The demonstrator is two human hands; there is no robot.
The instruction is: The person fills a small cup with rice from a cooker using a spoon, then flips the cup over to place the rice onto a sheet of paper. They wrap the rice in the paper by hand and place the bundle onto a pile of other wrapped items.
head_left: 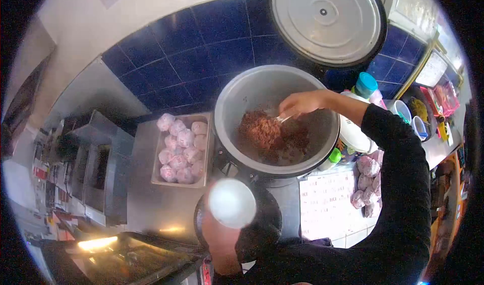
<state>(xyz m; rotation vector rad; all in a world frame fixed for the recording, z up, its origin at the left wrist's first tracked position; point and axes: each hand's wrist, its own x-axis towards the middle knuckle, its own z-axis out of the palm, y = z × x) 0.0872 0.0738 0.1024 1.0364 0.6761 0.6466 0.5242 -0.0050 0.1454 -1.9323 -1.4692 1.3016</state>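
My right hand (302,103) reaches into a large round rice cooker (226,118), its fingers closed on the pale handle of a rice scoop (283,118). Reddish-brown rice (262,131) is heaped at the scoop's end, which hides its head. More rice covers part of the cooker's bottom. Nearer to me, my left hand (220,234) is wrapped round a small white bowl (232,203), held over a dark round surface; both are smeared by motion. The bowl's inside looks plain white.
A steel tray (153,171) of several paper-wrapped balls stands left of the cooker. The lid (325,22) is raised behind it. At the right are more wrapped bundles (368,181), printed paper sheets (327,199) and a blue-lidded container (366,83). A lit glass case (126,260) is at lower left.
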